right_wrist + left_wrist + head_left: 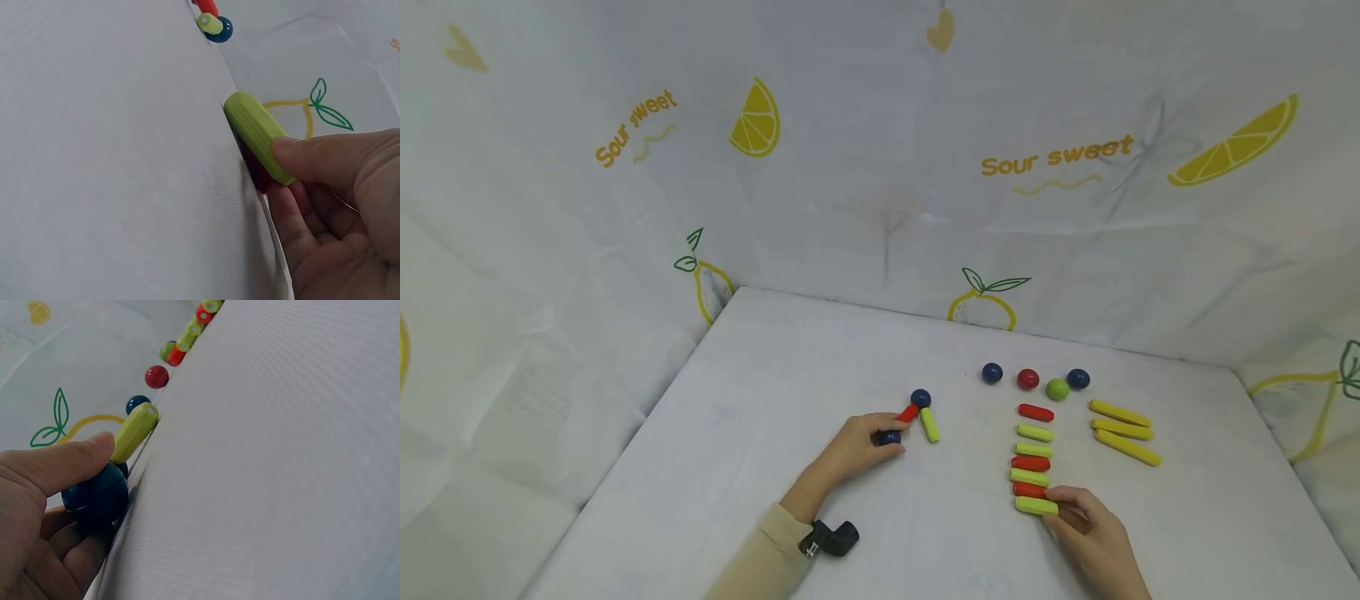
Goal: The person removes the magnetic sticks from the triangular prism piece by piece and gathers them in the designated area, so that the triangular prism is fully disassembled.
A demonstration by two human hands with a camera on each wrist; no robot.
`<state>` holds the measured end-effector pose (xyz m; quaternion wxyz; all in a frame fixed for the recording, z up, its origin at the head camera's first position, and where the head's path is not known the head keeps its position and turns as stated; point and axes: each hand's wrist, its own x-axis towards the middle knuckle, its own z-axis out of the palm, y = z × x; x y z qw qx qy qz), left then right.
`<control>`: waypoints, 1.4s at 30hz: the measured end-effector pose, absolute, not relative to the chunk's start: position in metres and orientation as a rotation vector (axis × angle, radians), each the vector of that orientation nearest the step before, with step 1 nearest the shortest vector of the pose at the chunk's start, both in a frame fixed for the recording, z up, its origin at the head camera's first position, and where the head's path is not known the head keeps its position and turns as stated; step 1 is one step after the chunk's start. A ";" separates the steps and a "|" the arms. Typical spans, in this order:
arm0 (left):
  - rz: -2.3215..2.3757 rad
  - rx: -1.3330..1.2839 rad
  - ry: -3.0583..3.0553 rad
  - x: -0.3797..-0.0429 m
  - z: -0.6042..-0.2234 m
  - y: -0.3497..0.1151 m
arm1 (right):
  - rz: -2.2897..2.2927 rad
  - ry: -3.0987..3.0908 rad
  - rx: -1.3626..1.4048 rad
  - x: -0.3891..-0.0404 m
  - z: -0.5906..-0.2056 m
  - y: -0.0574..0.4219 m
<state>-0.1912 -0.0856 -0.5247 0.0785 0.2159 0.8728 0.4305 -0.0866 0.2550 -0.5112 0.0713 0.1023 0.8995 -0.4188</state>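
My left hand (859, 446) curls its fingers around a dark blue ball (95, 499) on the white table. The index finger touches a short red stick (908, 413), whose far end meets another blue ball (921, 398). From that ball a short yellow-green stick (929, 425) slants toward me. On the right, my right hand (1096, 533) pinches the nearest yellow-green stick (256, 134) of a column, thumb on its end. A fingertip also reaches the red stick (1028, 490) just behind it.
The column continues away from me with several red and yellow-green sticks (1035, 432). Beyond it lie a blue ball (992, 373), a red ball (1028, 379), a green ball (1057, 389) and another blue ball (1078, 379). Three longer yellow sticks (1120, 413) lie farther right. Printed cloth (880, 167) hangs behind.
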 end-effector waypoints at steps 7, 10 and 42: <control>1.298 0.652 2.608 -0.191 -0.525 -0.086 | -1.199 2.774 0.307 -0.086 -0.516 0.255; 1.300 0.653 2.616 -0.191 -0.525 -0.086 | -1.163 2.805 0.298 -0.087 -0.517 0.255; 1.302 0.615 2.638 -0.189 -0.525 -0.084 | -1.603 2.593 -0.061 -0.141 -0.484 0.174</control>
